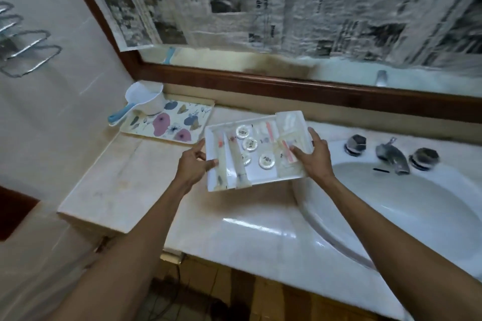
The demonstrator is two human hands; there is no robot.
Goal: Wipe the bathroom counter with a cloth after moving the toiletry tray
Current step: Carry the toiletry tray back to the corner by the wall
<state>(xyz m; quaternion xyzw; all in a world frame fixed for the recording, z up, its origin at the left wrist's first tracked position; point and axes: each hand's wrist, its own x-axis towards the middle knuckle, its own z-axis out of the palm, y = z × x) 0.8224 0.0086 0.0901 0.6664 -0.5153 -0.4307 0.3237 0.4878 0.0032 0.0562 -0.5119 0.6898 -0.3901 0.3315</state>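
Note:
A white toiletry tray (266,173) is held just above the pale counter (234,229), left of the sink. It carries tubes, round white caps and wrapped packets. My left hand (194,164) grips the tray's left edge, thumb on top. My right hand (314,156) grips its right edge, thumb resting on a packet. No cloth is in view.
A floral tray (169,122) lies at the counter's back left corner with a white scoop with a blue handle (142,103) on it. The white sink (417,211) with its tap (391,155) and two knobs is at right. A newspaper-covered mirror stands behind.

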